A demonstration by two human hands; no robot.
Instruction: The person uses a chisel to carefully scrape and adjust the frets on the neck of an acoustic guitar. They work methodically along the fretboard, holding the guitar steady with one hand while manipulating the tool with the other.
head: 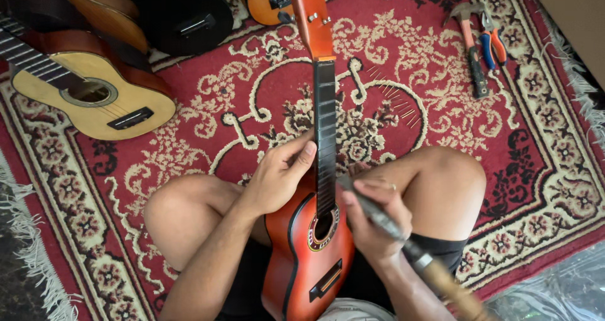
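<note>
Your left hand [277,176] grips the guitar [312,245] neck, your right hand [372,217] clasps a file [403,242]; a slip could gouge the fretboard [325,138].

the person sits cross-legged, bare knees spread wide to either side. the left hand [277,176] reaches in from the lower left, forearm slanting up, fingers curled and thumb pressed forward, its grip closed. the right hand [375,217] comes up from below, wrist bent, fingers wrapped tight in a closed grip, a ring on one finger.
</note>
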